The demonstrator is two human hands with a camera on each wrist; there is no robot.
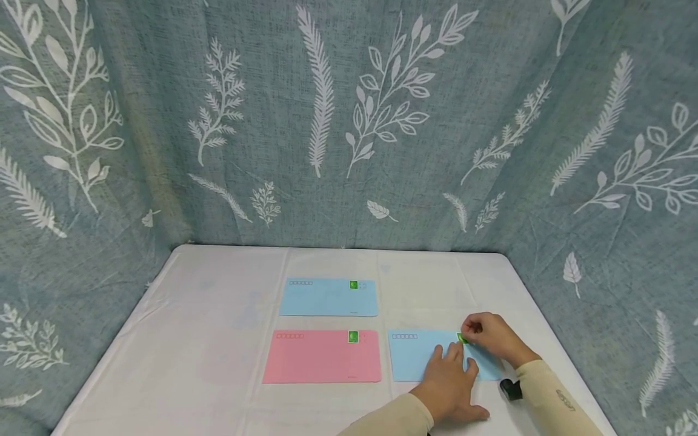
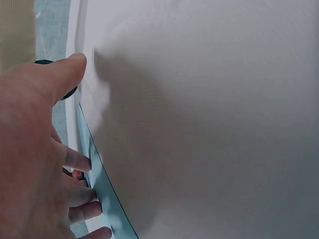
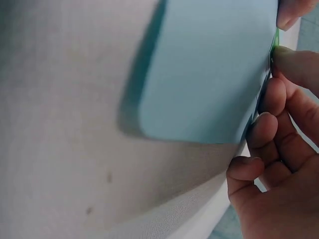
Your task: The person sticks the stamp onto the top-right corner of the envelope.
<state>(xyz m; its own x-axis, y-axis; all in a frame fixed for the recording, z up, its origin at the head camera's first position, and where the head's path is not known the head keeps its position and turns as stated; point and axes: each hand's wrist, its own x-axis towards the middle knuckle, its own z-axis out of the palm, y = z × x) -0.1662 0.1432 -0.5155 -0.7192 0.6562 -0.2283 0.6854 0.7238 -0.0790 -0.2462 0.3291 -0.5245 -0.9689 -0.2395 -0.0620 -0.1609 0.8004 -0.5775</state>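
A blue envelope [image 1: 412, 358] lies on the right part of the white table, with a small green stamp [image 1: 462, 338] at its upper right. My right hand [image 1: 492, 335] pinches the stamp by thumb and finger, the other fingers curled beside the envelope's surface. In the right wrist view the green edge of the stamp [image 3: 276, 39] shows by the thumb tip. The left hand [image 1: 448, 380] rests its spread fingers on the envelope just below the stamp, thumb out to the right. Those fingertips touch the blue paper [image 2: 106, 199] in the left wrist view.
A pink envelope [image 1: 322, 358] with a green stamp lies left of the blue one. Behind it is another blue envelope [image 1: 327, 301], also stamped. A black object [image 1: 511, 389] shows by the right wrist. Leaf-patterned curtains [image 1: 338, 121] surround the white table [image 1: 191, 339].
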